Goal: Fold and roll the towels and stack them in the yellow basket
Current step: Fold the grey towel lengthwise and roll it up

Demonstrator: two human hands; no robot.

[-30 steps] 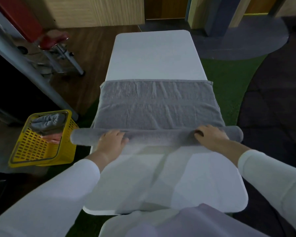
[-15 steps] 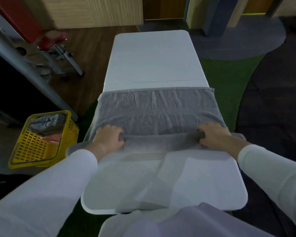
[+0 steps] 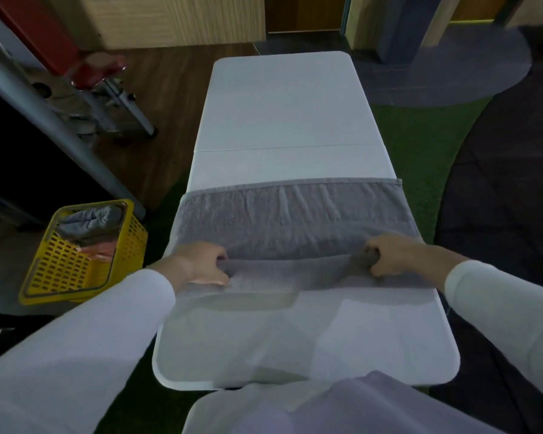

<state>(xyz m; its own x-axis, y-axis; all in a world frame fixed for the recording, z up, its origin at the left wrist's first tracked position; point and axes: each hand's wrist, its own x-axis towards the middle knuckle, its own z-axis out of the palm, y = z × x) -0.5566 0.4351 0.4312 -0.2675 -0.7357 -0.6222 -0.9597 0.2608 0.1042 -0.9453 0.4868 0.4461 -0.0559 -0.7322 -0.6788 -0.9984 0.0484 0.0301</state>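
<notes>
A grey towel (image 3: 292, 211) lies across the white table (image 3: 282, 111), its near part wound into a roll under my hands. My left hand (image 3: 201, 263) grips the roll at its left end, fingers curled over the cloth. At the right end my right hand (image 3: 389, 253) grips the same roll. The flat, unrolled stretch of towel reaches away from me to a hemmed far edge. On the floor to the left stands the yellow basket (image 3: 76, 270), holding a rolled grey towel (image 3: 88, 222) and something orange beneath it.
The table's near half (image 3: 295, 339) is bare white, with my clothing at its front edge. Left of the table are wooden floor, a slanted metal post (image 3: 60, 126) and a red stool (image 3: 104, 70). Green and dark carpet lies to the right.
The towel's far edge has slid nearer to me and the flat part has shortened. My hands went from resting on the roll to gripping it with curled fingers.
</notes>
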